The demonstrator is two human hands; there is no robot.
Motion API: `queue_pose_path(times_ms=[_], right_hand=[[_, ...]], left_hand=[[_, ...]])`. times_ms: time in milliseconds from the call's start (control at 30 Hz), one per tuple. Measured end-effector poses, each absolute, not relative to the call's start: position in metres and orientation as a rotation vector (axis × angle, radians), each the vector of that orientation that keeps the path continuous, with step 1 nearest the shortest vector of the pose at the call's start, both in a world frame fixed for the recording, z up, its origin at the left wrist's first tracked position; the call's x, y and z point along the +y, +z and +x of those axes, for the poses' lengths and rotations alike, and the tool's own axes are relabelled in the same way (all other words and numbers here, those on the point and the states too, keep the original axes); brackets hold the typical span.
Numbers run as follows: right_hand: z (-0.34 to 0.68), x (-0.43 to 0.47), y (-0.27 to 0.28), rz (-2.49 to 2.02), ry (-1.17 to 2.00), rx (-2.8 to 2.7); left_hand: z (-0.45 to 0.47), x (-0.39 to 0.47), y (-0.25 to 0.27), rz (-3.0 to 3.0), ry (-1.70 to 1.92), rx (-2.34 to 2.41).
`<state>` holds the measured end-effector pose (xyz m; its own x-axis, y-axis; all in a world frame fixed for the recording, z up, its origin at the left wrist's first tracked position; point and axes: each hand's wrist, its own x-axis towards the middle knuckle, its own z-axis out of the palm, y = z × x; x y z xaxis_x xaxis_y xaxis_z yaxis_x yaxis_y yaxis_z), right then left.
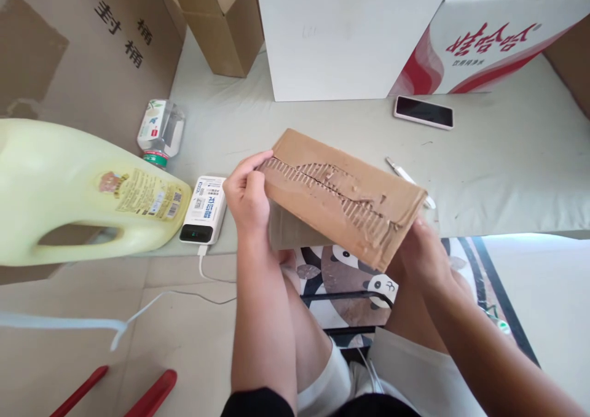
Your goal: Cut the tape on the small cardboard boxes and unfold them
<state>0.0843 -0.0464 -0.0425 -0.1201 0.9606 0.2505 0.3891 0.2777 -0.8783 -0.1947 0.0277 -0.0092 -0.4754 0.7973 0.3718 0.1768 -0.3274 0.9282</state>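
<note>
A brown cardboard box (322, 153) is held tilted above my lap, one long face turned up. Its surface is torn along the middle seam, baring the corrugated layer. My left hand (249, 190) grips the box's left end, thumb folded over near the edge. At the lower right corner my right hand (426, 254) holds the other end, its fingers mostly hidden behind and under the cardboard. Partly covered by the box's right corner, a slim white utility knife or pen-like tool (405, 174) lies on the cloth-covered table (341, 117).
Left of my left hand are a white power bank (203, 208) with a cable, a yellow jug (92, 190) and a clear bottle (161, 128). A phone (424, 112) lies near the white cartons (332, 42). Red handles (157, 392) show at lower left.
</note>
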Motion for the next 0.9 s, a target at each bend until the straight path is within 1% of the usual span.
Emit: queue_pose_path(times_ms=[100,200,267,367,467,533,633,767,900], right_hand=[[0.078,-0.045,-0.034,-1.228,1.098,-1.472],[0.071,-0.048,-0.026,-1.284,1.133,-1.386],[0.069,-0.05,-0.023,-1.307,1.066,-1.381],[0.069,-0.054,-0.016,-1.215,0.864,-1.445],[0.071,-0.055,-0.005,-1.083,0.657,-1.634],[0.073,-0.054,0.0,-1.087,0.57,-1.775],[0.073,-0.052,0.001,-1.126,0.554,-1.854],[0.075,-0.053,-0.004,-1.136,0.566,-1.866],[0.078,-0.055,-0.006,-1.094,0.643,-1.893]], left_hand=[[-0.198,0.027,-0.011,1.243,1.828,1.512],[-0.197,0.026,-0.011,1.255,1.817,1.497],[-0.196,0.026,-0.011,1.264,1.822,1.486],[-0.194,0.025,-0.011,1.295,1.798,1.456],[-0.191,0.025,-0.011,1.358,1.773,1.373],[-0.188,0.025,-0.011,1.385,1.77,1.327],[-0.186,0.025,-0.01,1.466,1.774,1.277],[-0.184,0.025,-0.009,1.622,1.689,1.26],[-0.183,0.025,-0.01,1.587,1.644,1.32]])
